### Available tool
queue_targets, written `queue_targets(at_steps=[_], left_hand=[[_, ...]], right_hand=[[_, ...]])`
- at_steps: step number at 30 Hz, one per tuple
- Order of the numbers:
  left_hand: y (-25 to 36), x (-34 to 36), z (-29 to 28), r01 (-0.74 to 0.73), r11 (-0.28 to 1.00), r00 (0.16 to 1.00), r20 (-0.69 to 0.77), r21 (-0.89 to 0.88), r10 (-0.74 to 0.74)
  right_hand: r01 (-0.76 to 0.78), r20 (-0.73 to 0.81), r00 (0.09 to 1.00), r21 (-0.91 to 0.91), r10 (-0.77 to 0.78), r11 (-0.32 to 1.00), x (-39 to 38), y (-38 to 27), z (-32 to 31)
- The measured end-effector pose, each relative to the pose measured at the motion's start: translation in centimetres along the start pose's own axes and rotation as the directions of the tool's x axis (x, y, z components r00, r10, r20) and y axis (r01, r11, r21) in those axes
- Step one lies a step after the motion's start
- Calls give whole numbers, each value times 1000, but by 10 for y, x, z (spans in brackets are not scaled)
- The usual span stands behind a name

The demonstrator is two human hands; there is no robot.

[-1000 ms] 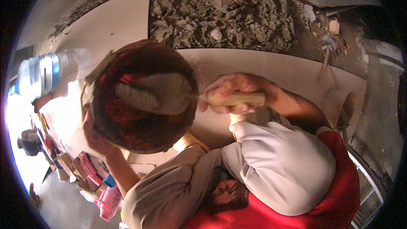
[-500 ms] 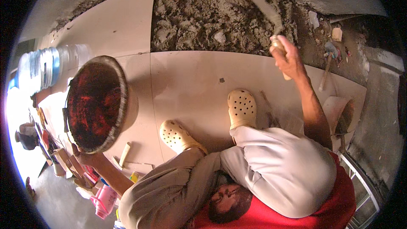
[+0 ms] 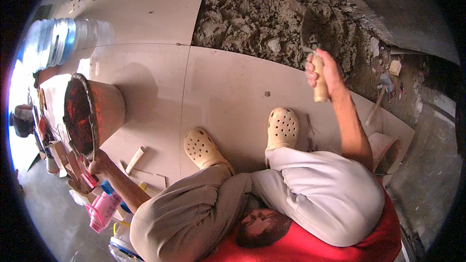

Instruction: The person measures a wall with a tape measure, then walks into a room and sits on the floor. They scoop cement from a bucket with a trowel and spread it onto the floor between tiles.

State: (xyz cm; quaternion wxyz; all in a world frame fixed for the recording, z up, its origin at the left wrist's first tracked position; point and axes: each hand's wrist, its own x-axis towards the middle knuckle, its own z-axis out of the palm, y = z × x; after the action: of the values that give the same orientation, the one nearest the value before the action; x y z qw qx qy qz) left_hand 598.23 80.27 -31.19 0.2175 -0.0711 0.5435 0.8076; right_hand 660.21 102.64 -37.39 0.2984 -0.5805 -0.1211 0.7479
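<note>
My right hand (image 3: 330, 73) is wrapped round the pale wooden handle of a trowel (image 3: 319, 85). The blade reaches out over a bed of lumpy grey mortar (image 3: 252, 17), and whether it touches the mortar is hard to tell. At the left, my left hand (image 3: 98, 163) grips the near rim of a bucket (image 3: 110, 109). The bucket leans over to the left, its dark, reddish-stained inside partly in view. Large beige floor tiles (image 3: 225, 92) border the mortar, and my feet in cream clogs (image 3: 283, 128) rest on them.
Large clear plastic bottles (image 3: 63, 43) lie at the far left. Below them are assorted tools and a pink jug (image 3: 103, 208). A hammer (image 3: 376, 104) and an orange-white container (image 3: 383, 148) lie at the right. A wall (image 3: 388, 5) edges the mortar.
The bucket has moved left and tipped further, showing more of its outer wall. The trowel has turned, its handle now more upright. The whole view has shifted somewhat.
</note>
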Motion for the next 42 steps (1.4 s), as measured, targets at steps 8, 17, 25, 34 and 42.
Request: queue_targets(at_steps=[8,17,25,34,42], left_hand=[[-29,-7,-15,129,981,987,-77,-142,-141],[-99,-42,-33,368,928,919,-129,-52,-371],[-140,-58,-21,147,861,888,319,487,-332],[-151,-81,8,161,793,803,389,588,-451],[-160,-93,16,123,775,824,372,620,-428]], right_hand=[[-84,79,992,-167,98,982,23,13,68],[-64,38,989,-765,143,641,15,-22,73],[-83,-80,997,-904,25,419,-14,-101,46],[-1,20,988,-991,156,136,-11,-44,47],[57,53,995,-997,83,-44,-24,-98,54]])
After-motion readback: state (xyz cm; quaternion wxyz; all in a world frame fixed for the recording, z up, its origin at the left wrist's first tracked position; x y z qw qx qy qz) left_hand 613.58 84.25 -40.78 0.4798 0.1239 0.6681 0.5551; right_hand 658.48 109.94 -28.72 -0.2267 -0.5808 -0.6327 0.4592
